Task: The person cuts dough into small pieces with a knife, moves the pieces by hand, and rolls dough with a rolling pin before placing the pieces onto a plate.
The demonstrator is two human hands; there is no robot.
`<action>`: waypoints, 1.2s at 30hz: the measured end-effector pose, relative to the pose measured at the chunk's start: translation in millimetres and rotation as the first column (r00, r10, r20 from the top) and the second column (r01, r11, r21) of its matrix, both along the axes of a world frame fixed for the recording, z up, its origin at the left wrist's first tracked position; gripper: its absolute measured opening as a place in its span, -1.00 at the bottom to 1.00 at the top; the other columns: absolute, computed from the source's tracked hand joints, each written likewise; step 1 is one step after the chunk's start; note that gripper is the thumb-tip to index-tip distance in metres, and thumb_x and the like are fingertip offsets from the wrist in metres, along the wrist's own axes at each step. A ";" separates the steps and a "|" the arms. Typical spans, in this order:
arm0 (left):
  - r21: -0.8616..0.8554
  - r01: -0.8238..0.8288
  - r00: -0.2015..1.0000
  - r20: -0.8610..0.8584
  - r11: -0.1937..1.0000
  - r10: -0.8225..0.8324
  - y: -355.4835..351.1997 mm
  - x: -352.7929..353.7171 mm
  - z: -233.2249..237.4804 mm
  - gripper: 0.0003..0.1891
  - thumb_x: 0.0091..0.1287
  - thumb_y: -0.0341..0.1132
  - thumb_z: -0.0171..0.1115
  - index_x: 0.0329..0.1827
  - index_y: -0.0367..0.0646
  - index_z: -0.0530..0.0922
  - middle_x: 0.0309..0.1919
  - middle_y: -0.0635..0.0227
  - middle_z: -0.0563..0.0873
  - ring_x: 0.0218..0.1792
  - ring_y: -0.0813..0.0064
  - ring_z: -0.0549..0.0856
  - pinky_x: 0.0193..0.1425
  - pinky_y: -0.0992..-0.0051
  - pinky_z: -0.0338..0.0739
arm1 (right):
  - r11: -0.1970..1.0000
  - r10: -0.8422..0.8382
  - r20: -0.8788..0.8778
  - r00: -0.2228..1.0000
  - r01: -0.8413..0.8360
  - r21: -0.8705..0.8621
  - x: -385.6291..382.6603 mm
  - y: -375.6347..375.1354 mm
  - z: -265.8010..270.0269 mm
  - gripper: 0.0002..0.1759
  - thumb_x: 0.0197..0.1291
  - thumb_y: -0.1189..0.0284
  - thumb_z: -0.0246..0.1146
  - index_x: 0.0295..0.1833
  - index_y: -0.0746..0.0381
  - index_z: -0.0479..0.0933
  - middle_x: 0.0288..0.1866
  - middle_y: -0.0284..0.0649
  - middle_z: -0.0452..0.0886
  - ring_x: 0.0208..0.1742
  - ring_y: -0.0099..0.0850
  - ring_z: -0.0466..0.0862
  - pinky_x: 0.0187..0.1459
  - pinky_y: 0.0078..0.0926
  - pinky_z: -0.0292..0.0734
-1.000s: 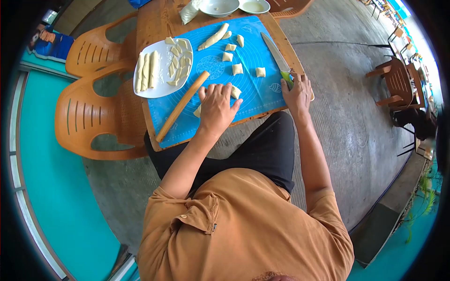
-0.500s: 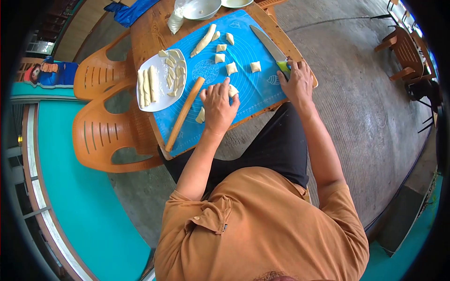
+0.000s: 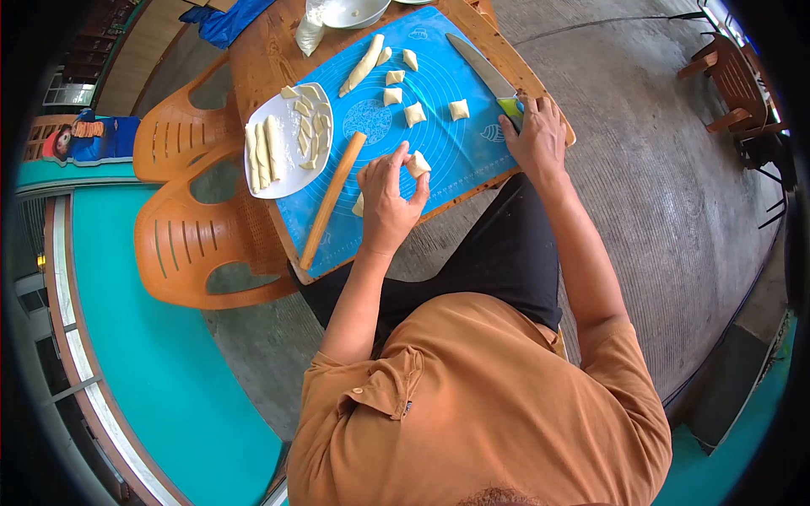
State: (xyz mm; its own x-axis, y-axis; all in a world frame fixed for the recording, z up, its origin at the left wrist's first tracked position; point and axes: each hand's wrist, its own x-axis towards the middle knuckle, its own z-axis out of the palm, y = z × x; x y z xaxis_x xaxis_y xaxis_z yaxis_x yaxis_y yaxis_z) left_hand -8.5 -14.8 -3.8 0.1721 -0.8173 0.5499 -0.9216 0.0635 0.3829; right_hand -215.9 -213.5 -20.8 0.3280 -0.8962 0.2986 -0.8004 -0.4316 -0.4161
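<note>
Two containers in view. White plate (image 3: 287, 179) sits on the counter (image 3: 266, 59), just left of the blue mat (image 3: 456, 156): long dough strips (image 3: 263, 143) lie side by side on its left half, a heap of short cut bits (image 3: 312, 126) on its right. White bowl (image 3: 359, 17) is at the far edge, mostly out of frame, contents can't tell; a clear plastic bag (image 3: 310, 32) is just beside it. On the mat: dough log (image 3: 363, 63) at the far end, five loose cut pieces (image 3: 414, 114) scattered near it, apart from each other. Left hand (image 3: 388, 198) is over the near part of the mat, thumb and fingertips pinched on one dough piece (image 3: 418, 163), which is lifted off the mat or just on it, can't tell which. Another lump (image 3: 359, 205) pokes out from under that hand's left edge. Rolling pin (image 3: 333, 198) lies diagonally on the mat just left of the hand, between it and the plate, not touching either. Knife (image 3: 485, 67) lies flat along the mat's right edge, blade pointing away; right hand (image 3: 536, 139) covers its green handle (image 3: 510, 107), fingers draped over it, can't tell if actually gripped. Two orange plastic chairs (image 3: 194, 236) crowd the counter's left side, below the plate.
</note>
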 end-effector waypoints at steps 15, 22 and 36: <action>0.075 -0.164 0.982 0.109 0.984 0.155 -3.8 -9.7 -10.6 -0.56 0.41 -0.18 0.54 0.29 -0.09 0.69 0.09 0.36 0.74 0.24 0.29 0.65 0.48 0.04 0.30 | 1.000 -0.002 -0.018 1.000 0.002 0.009 1.1 -1.1 2.4 -0.39 0.39 0.19 0.49 0.46 0.24 0.64 0.35 0.05 0.66 0.44 0.03 0.63 0.31 0.06 0.56; 0.077 -0.122 0.989 0.091 0.990 0.115 8.8 -6.7 -9.3 -0.66 0.43 -0.24 0.52 0.20 -0.05 0.69 0.15 0.43 0.73 0.27 0.32 0.65 0.47 0.06 0.30 | 0.995 0.046 0.030 0.998 -0.044 -0.086 -1.8 -8.9 -8.0 -0.46 0.42 0.27 0.45 0.43 0.23 0.66 0.29 0.02 0.69 0.41 0.05 0.64 0.33 0.09 0.55; 0.048 -0.073 0.996 0.048 0.996 0.071 14.4 -1.4 -12.3 -0.71 0.48 -0.24 0.45 0.19 -0.06 0.70 0.21 0.44 0.73 0.32 0.39 0.66 0.48 0.06 0.30 | 0.979 0.182 0.278 0.943 -0.201 0.040 -24.7 25.8 47.6 -0.63 0.68 0.34 0.26 0.37 0.33 0.67 0.10 0.02 0.75 0.01 -0.13 0.77 0.02 -0.23 0.67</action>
State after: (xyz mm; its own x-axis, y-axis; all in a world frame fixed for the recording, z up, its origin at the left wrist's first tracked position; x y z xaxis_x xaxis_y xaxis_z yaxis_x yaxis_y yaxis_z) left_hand -9.9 -0.4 -16.1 0.2064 -0.8303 0.5176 -0.9401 -0.0214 0.3403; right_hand -240.6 -187.7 26.9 0.4104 -0.8455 0.3416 -0.5584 -0.5291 -0.6389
